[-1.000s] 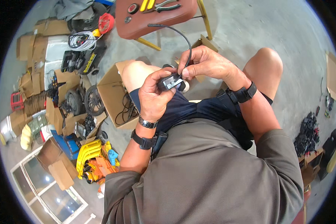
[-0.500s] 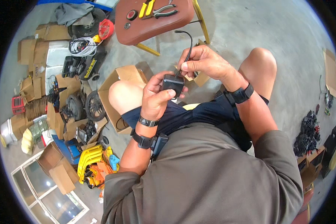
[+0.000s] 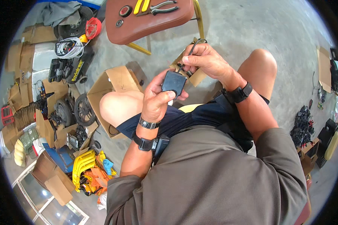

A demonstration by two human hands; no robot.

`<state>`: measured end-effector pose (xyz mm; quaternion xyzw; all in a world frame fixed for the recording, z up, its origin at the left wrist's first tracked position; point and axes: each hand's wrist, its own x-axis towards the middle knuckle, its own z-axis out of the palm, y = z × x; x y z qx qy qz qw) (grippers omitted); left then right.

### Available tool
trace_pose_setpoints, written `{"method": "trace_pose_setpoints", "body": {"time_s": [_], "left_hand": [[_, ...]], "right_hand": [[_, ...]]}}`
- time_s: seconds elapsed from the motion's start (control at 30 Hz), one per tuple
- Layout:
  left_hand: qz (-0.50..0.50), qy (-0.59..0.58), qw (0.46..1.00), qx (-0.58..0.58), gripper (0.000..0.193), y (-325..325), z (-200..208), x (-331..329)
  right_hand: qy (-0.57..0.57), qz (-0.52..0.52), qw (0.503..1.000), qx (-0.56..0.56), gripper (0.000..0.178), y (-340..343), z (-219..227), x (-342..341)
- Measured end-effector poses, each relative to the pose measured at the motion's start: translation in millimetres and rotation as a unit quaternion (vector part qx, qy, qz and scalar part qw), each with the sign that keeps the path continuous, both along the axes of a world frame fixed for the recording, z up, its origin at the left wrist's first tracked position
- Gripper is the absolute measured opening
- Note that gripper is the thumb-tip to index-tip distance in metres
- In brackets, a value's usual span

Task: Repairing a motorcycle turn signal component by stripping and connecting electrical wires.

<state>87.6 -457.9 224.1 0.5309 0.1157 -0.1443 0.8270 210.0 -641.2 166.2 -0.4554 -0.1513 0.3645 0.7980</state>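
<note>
My left hand [image 3: 155,100] grips a small square black box [image 3: 172,83] above my lap, thumb pressed on its near edge and fingers behind it. A thin black cable [image 3: 193,47] comes out of the box's far side. Thumb and fingers of my right hand [image 3: 206,61] pinch this cable close to the box. Beyond the fingers the cable arcs up and over to the right, and its end is hard to make out. What the box's underside looks like is hidden by my left palm.
Ahead stands a brown padded stool [image 3: 148,28] bearing grey-black pliers [image 3: 163,8], a yellow-handled tool [image 3: 141,5] and tape rolls [image 3: 125,11]. An open cardboard box [image 3: 101,88] sits by my left knee. Wheels [image 3: 85,109] and cartons crowd the left; black cables [image 3: 302,127] lie right.
The black box has turned so its broad face shows more. The cable's free end, upright before, now bends over to the right by my right hand. My view has shifted slightly.
</note>
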Motion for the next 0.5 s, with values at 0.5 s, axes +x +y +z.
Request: {"method": "trace_pose_setpoints", "body": {"time_s": [0.5], "left_hand": [[-0.011,0.020,1.000,-0.013,0.070,-3.4,-9.9,-2.4]], "right_hand": [[-0.003,0.002,0.999,-0.037,0.017,0.6,-5.4,-1.8]]}}
